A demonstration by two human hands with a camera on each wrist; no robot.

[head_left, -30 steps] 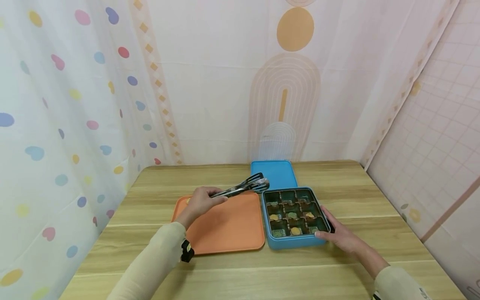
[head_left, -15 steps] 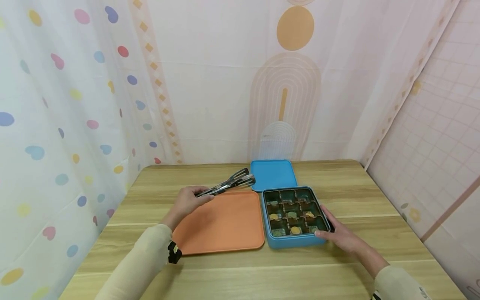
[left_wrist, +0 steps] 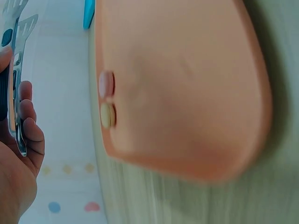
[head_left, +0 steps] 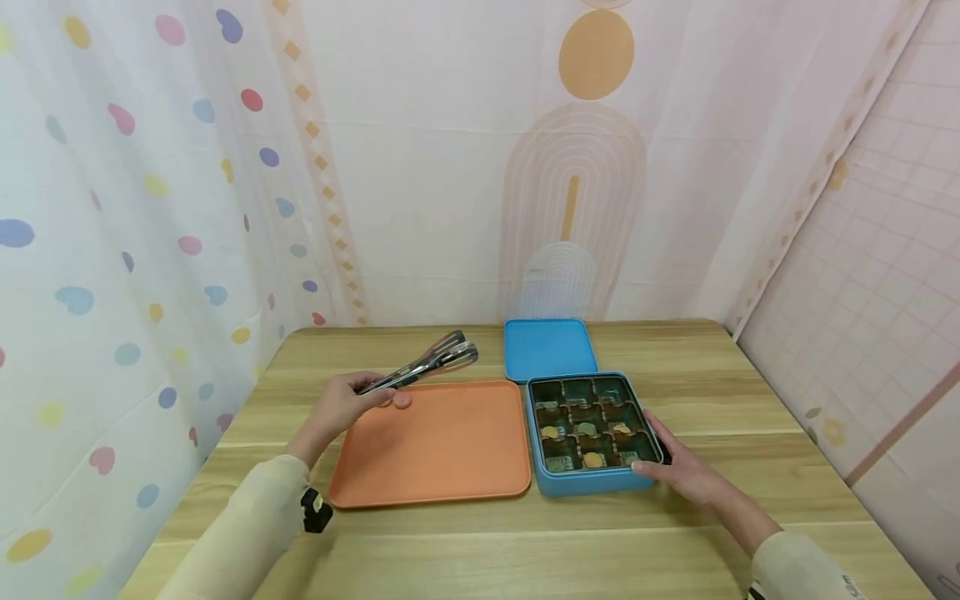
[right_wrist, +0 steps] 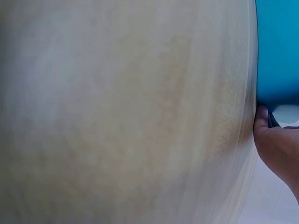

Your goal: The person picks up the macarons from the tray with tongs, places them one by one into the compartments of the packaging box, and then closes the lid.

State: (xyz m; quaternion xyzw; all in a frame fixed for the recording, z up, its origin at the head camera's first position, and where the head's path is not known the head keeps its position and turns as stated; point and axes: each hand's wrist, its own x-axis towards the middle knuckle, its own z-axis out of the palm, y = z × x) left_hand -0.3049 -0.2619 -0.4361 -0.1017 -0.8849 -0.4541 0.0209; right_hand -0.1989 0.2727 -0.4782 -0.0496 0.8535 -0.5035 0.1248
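My left hand holds metal serving tongs over the far left of the orange tray. Nothing shows between the slotted ends of the tongs. A pink macaron and a yellow macaron lie side by side along the tray's far edge; in the head view the hand partly covers them. On the right, my right hand grips the near right corner of a blue box, thumb at the front rim. The box has a divided dark insert, with yellow and green pieces in several compartments.
A flat blue lid lies behind the box, close to the tray's far right corner. Everything stands on a wooden table. A patterned curtain hangs behind the table's far edge and along the sides.
My left hand has moved left with the tongs, away from the box and back over the tray's left part. The pink macaron has come into sight in the head view. My right hand stays put.
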